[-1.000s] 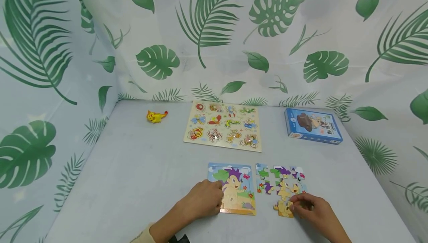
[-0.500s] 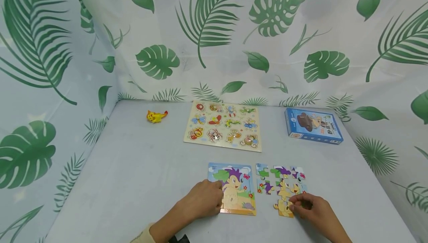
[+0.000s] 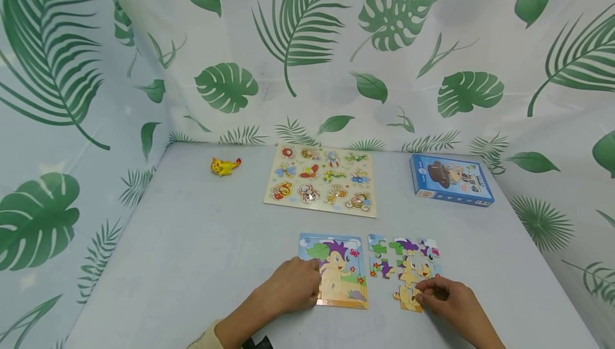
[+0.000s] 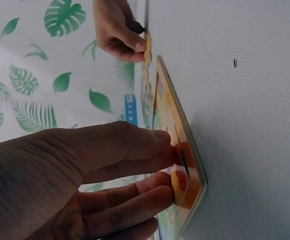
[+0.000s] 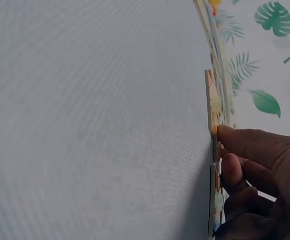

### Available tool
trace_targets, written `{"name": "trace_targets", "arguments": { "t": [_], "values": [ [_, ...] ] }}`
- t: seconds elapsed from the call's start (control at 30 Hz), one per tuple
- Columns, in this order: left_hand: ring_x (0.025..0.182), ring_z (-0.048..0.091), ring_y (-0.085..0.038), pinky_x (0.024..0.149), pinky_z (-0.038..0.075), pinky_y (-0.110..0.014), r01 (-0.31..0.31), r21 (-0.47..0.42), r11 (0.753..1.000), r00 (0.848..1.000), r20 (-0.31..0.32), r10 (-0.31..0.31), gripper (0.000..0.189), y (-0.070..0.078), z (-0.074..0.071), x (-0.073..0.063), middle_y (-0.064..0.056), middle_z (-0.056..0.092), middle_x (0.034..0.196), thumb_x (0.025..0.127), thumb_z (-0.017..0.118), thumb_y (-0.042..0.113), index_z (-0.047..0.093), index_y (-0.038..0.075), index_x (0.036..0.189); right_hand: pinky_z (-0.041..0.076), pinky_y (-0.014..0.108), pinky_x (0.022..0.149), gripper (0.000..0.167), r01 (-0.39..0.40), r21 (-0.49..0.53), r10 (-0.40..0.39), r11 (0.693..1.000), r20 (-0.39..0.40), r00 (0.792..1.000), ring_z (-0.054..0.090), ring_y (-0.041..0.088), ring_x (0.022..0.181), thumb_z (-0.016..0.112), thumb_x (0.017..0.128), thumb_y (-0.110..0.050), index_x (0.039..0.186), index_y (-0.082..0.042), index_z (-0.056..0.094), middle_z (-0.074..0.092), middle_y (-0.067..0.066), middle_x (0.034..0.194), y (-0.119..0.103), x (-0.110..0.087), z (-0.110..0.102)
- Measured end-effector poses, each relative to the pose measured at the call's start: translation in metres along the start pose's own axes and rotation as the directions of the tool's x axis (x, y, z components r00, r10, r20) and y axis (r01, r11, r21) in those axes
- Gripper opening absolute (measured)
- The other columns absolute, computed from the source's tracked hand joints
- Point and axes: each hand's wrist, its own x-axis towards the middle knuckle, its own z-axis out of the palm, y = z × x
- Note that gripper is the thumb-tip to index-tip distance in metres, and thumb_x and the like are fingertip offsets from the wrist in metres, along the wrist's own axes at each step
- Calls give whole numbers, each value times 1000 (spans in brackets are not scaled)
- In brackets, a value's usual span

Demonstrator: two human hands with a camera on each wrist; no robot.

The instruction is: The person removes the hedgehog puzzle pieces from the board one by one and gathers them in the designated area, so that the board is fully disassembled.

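Note:
A square hedgehog jigsaw tray (image 3: 336,242) lies on the table, its orange lower edge toward me. At its lower left corner, my left hand (image 3: 294,285) has thumb and fingertips on a small yellow puzzle piece (image 4: 178,187), which stands up from the tray in the left wrist view. In the head view this hand hides that corner. To the tray's right, my right hand (image 3: 449,302) pinches the edge of a yellow puzzle piece (image 3: 408,300) between thumb and forefinger. That piece lies at the bottom of a cluster of loose puzzle pieces (image 3: 407,269).
Farther back lies a wooden insect puzzle board (image 3: 319,181). A blue box (image 3: 451,180) is at the back right, and a small yellow toy animal (image 3: 225,166) stands at the back left. Leaf-printed cloth (image 3: 317,109) hangs behind the table and along both sides.

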Motion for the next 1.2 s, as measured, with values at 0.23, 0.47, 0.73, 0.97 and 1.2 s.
{"name": "trace_targets", "arguments": {
  "t": [0.23,0.47,0.73,0.97,1.2],
  "values": [
    [54,38,-8,45,33,-22,15,-22,1000,1000,-6,-15,30,-1,-1,0,6,57,82,82,71,21,56,18,56,48,26,61,19,-8,-1,8,1000,-9,1000,56,14,70,79,84,-20,97,-8,74,66,-3,83,1,0,1],
    [54,38,-7,46,34,-22,13,-20,1000,1000,-12,-13,33,-1,-3,0,7,57,81,82,71,20,52,18,55,47,26,62,19,-7,-36,7,999,-23,1000,54,14,72,80,83,-22,97,-10,75,63,-4,80,1,0,1],
    [55,36,-8,47,33,-23,17,-26,1000,1000,-22,-17,35,-2,-2,0,8,53,76,82,71,20,50,19,53,47,25,64,18,6,-68,-8,998,-27,1000,55,15,73,80,82,-21,95,-10,75,64,-5,80,0,0,1],
    [55,37,-8,47,32,-25,37,-83,996,999,-24,-39,28,-5,-4,-2,8,45,63,81,69,13,52,17,59,47,26,64,19,41,-118,-44,992,-17,999,54,15,75,79,84,-26,96,-12,76,67,-4,89,-8,-3,-5],
    [85,59,-2,71,48,-18,-40,-211,977,999,-44,32,25,-15,3,-9,10,65,96,83,75,10,71,21,60,38,28,53,23,104,-140,-112,985,-48,993,47,16,67,73,90,-27,105,-10,75,60,-3,79,-47,-6,-9]
  ]
}}
